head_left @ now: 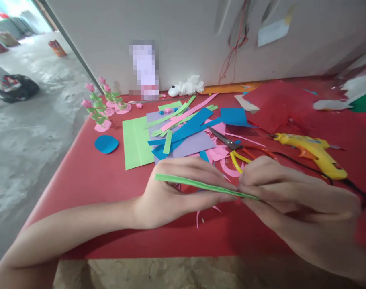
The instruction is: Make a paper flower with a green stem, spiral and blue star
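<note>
Matt paper green strip (201, 185), glossy plastic glue gun (313, 153), metal-bladed scissors (231, 144) w/ plastic handles, matt red tabletop (89, 176).

two hands, left hand (170, 192) and right hand (291, 192), grip one green strip (201, 185) between them. just beyond the grip lies one pair of scissors (234, 146); right of it, one glue gun (313, 152). beyond and left of the grip: one green sheet (136, 142), one blue oval (106, 144), and about four paper flowers (100, 106); the loose strips in the pile are too many to count.
</note>
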Motion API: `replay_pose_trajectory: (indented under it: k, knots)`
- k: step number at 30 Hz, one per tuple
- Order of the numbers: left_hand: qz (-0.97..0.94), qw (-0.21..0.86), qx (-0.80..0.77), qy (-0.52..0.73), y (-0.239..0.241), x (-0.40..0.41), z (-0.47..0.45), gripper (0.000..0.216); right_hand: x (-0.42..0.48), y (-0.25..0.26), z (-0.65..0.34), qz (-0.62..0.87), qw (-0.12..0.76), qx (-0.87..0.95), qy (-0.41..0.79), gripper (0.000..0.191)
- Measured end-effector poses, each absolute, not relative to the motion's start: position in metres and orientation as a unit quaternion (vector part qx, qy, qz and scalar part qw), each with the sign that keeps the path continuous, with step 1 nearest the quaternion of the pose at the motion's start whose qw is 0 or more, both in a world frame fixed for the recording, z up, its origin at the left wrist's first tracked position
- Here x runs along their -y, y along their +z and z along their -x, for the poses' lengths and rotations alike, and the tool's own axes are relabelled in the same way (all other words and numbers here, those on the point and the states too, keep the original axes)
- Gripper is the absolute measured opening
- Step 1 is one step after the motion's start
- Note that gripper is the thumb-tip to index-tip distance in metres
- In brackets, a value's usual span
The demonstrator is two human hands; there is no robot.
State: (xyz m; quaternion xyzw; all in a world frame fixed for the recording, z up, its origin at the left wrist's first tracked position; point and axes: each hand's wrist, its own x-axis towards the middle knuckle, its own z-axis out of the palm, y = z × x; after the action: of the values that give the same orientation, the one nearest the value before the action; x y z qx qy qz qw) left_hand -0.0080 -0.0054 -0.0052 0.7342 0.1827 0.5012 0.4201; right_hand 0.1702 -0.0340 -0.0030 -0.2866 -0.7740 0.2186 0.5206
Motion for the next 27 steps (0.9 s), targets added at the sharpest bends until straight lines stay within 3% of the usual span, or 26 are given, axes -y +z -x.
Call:
replay_pose_trajectory:
  k: [16, 27]
  knots:
    - [-0.731, 0.403, -0.145, 0.532, -0.019, 0.009, 0.003, 0.014, 0.039, -0.002, -0.166, 0.300, 0.481, 0.808, 0.157, 0.013]
    - [-0.724, 0.414, -0.147, 0.532, -0.022, 0.008, 0.002, 0.015, 0.046, -0.009, -0.165, 0.346, 0.513, 0.778, 0.107, 0.012]
